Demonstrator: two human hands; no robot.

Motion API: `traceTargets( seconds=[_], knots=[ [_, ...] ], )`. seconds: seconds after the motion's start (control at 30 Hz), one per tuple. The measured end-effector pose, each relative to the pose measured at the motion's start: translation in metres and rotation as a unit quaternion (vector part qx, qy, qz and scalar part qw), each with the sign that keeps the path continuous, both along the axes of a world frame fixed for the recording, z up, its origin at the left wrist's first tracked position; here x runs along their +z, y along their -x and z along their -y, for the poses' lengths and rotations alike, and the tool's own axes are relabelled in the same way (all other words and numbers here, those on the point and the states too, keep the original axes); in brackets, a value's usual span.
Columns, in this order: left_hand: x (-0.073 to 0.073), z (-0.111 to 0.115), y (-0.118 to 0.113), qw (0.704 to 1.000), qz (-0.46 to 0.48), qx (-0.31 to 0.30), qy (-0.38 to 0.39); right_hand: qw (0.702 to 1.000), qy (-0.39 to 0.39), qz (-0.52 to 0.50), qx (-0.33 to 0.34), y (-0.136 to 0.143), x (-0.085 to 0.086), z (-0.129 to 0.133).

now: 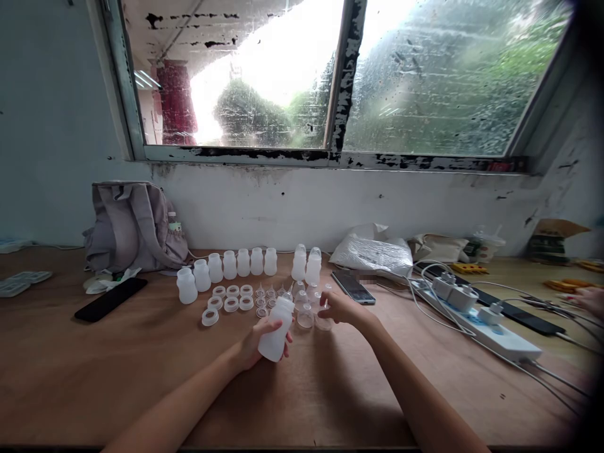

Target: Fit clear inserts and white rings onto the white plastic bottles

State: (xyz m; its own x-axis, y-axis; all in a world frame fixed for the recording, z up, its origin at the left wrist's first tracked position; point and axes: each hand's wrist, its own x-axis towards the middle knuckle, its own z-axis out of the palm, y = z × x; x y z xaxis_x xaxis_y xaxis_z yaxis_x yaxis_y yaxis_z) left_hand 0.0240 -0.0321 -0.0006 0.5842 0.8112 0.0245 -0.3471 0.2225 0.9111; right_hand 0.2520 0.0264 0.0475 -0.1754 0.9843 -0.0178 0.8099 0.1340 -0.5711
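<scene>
My left hand (257, 343) is wrapped round a frosted white baby bottle (275, 336), tilted, with a collar and a clear teat on top. To its right, my right hand (342, 308) pinches a clear dome cap (324, 322) that stands on the table. Another clear cap (305, 318) is beside it, with several more behind. Small clear teats (260, 302) stand in rows behind the held bottle. White screw rings (231, 304) lie left of the teats. Open bottles (216, 268) form a row at the back, and two capped bottles (313, 267) stand right of them.
A grey backpack (134, 226) and a black phone (111, 300) are at the left. Another phone (353, 287), a silvery plastic bag (372, 251) and a power strip (481, 327) with cables occupy the right. Another person's hand (589, 301) shows at the right edge.
</scene>
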Motion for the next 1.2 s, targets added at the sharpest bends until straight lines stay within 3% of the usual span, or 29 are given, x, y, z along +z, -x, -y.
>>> traceTargets(
  seconds=[0.27, 0.4, 0.47, 0.53, 0.6, 0.77, 0.9, 1.03, 1.1, 1.2],
  knots=[
    [0.002, 0.002, 0.000, 0.999, 0.006, -0.045, -0.004, 1.000, -0.010, 0.000, 0.006, 0.003, -0.006, -0.002],
    [0.004, 0.003, 0.000, 0.999, -0.002, -0.051, -0.004, 0.992, -0.118, -0.025, 0.026, 0.005, 0.004, 0.002],
    [0.003, 0.002, -0.002, 0.999, -0.014, -0.034, -0.013, 0.986, -0.133, -0.069, 0.077, 0.014, 0.010, 0.008],
    [0.002, 0.002, -0.003, 0.999, -0.031, -0.006, -0.034, 0.976, -0.087, -0.129, 0.155, 0.028, 0.012, 0.016],
    [0.001, 0.002, -0.005, 0.996, -0.055, 0.021, -0.067, 0.963, -0.060, -0.180, 0.191, 0.045, 0.009, 0.024],
    [0.005, 0.004, -0.005, 0.974, -0.130, 0.079, -0.166, 0.952, -0.160, -0.225, 0.128, 0.074, -0.008, 0.034],
    [0.008, 0.011, -0.006, 0.910, -0.234, 0.176, -0.293, 0.955, -0.188, -0.211, 0.086, 0.080, -0.013, 0.036],
    [0.010, 0.015, -0.008, 0.878, -0.284, 0.226, -0.313, 0.956, -0.183, -0.224, 0.053, 0.084, -0.014, 0.036],
    [0.012, 0.014, -0.008, 0.892, -0.270, 0.211, -0.294, 0.952, -0.190, -0.235, 0.051, 0.085, -0.013, 0.036],
    [0.013, 0.012, -0.007, 0.949, -0.198, 0.134, -0.204, 0.942, -0.200, -0.264, 0.052, 0.086, -0.015, 0.037]
  ],
)
